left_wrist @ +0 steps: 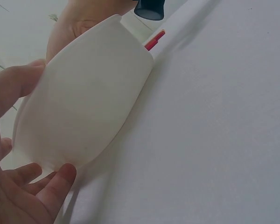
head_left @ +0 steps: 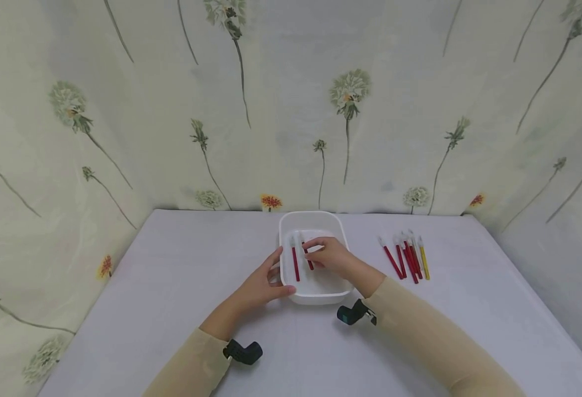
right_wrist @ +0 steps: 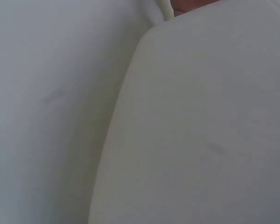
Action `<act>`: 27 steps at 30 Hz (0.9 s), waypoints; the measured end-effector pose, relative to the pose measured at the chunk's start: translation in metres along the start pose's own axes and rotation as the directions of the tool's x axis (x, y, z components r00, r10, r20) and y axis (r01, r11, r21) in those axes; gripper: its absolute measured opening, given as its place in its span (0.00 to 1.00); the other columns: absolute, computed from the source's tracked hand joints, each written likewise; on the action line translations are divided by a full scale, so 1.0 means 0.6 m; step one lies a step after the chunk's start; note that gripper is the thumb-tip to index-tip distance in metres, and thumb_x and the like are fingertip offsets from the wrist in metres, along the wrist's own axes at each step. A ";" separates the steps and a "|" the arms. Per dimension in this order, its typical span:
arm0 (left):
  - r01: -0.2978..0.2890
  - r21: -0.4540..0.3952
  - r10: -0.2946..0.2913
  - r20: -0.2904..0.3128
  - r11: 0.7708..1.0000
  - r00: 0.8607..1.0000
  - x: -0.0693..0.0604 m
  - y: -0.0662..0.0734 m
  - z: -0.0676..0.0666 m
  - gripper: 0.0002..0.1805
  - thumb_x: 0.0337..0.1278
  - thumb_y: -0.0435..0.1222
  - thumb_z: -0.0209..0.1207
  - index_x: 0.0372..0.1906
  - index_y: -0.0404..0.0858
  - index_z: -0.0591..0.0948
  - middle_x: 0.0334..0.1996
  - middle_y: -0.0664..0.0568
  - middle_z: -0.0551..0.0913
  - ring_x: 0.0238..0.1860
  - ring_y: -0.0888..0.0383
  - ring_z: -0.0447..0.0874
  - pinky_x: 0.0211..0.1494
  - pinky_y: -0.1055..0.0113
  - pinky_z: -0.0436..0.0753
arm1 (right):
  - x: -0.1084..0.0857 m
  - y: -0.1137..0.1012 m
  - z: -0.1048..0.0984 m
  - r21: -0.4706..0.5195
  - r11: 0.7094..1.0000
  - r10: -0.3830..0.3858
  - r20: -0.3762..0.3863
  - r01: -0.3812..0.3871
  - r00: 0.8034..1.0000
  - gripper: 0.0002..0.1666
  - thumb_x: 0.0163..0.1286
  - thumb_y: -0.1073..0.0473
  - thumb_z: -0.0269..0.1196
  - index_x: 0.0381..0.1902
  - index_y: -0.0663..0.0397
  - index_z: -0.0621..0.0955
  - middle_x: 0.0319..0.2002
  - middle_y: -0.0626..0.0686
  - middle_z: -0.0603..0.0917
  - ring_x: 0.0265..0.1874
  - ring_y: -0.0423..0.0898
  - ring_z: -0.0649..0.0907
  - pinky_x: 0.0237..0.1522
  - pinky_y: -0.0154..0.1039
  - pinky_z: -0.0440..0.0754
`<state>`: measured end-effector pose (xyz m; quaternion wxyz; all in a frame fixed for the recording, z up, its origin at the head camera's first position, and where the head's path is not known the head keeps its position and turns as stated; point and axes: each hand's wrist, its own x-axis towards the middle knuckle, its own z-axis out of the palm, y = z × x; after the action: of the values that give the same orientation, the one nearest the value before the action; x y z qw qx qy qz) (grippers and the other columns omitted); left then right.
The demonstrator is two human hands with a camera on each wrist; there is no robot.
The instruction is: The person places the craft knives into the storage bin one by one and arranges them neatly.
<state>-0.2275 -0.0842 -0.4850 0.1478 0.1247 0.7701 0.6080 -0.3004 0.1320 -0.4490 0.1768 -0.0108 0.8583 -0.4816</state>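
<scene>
A white plastic tray [head_left: 316, 298] stands on the table. Its left side is held by my left hand [head_left: 260, 281], with thumb at the front corner and fingers along the wall. The left wrist view shows those fingertips against the tray's outer wall [left_wrist: 84, 93]. Over the tray, my right hand [head_left: 332, 256] pinches a slim red pen [head_left: 310, 264] with a clear cap, lying slanted inside. Left of it lies another red pen [head_left: 296, 264]. In the right wrist view, the tray wall [right_wrist: 191, 116] hides most of the work.
Right of the tray lies a loose group of several red pens [head_left: 392, 261] with clear caps, along with a yellow pen [head_left: 424, 262]. A white cloth [head_left: 197, 253] covers the table. Behind it hangs a flower-printed curtain [head_left: 291, 110].
</scene>
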 end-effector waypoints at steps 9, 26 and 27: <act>0.004 -0.021 -0.003 0.010 1.000 1.000 -0.002 0.001 0.000 0.56 0.55 0.39 0.72 0.81 0.49 0.48 0.79 0.45 0.53 0.74 0.42 0.63 0.62 0.52 0.79 | 0.009 0.010 0.012 -0.035 0.999 -0.031 -0.022 0.030 0.999 0.17 0.68 0.63 0.66 0.54 0.56 0.84 0.42 0.57 0.84 0.33 0.46 0.81 0.33 0.33 0.80; -0.003 -0.030 0.003 0.005 1.000 1.000 -0.004 0.004 0.001 0.55 0.56 0.37 0.71 0.81 0.49 0.48 0.79 0.45 0.52 0.73 0.41 0.63 0.62 0.53 0.79 | 0.005 0.002 0.021 -0.059 0.998 -0.026 0.000 0.026 1.000 0.17 0.69 0.61 0.66 0.55 0.55 0.84 0.43 0.57 0.86 0.31 0.46 0.82 0.34 0.36 0.84; -0.006 -0.032 0.006 0.007 0.999 1.000 -0.004 0.004 0.001 0.55 0.57 0.37 0.71 0.81 0.49 0.48 0.79 0.45 0.52 0.73 0.41 0.63 0.62 0.53 0.79 | 0.005 0.002 0.021 -0.058 0.998 -0.025 0.003 0.025 1.000 0.17 0.69 0.61 0.66 0.55 0.55 0.84 0.42 0.57 0.86 0.31 0.46 0.82 0.33 0.36 0.84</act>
<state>-0.2252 -0.0839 -0.4824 0.1506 0.1266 0.7593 0.6202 -0.2992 0.1217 -0.4572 0.1711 -0.0274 0.8717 -0.4584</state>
